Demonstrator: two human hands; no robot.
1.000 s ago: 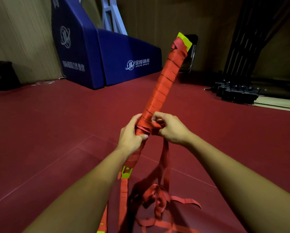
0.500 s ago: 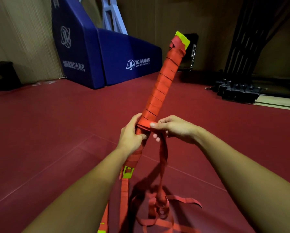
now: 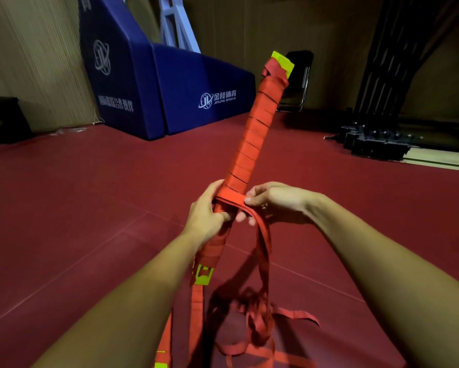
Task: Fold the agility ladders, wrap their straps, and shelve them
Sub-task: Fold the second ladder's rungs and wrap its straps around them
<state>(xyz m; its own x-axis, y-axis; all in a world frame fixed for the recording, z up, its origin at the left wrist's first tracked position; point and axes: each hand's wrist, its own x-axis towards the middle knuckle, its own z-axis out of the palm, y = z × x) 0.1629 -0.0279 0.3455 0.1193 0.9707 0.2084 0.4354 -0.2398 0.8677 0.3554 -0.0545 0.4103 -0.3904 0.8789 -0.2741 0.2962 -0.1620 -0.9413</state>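
Head: right hand, fingers around strap.

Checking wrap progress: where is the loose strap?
In the head view, centre: the loose strap runs from the right hand beside the bundle down to the floor.

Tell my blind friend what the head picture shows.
The left hand grips a folded ladder held up, while the right hand pinches the red strap wound round it. Loose strap trails to the red floor; blue pads stand behind.

The blue padded base bears white print, "金陵体育 JINLING SPORTS", beside a round JL logo; the Chinese line on its left face is too blurred to read.
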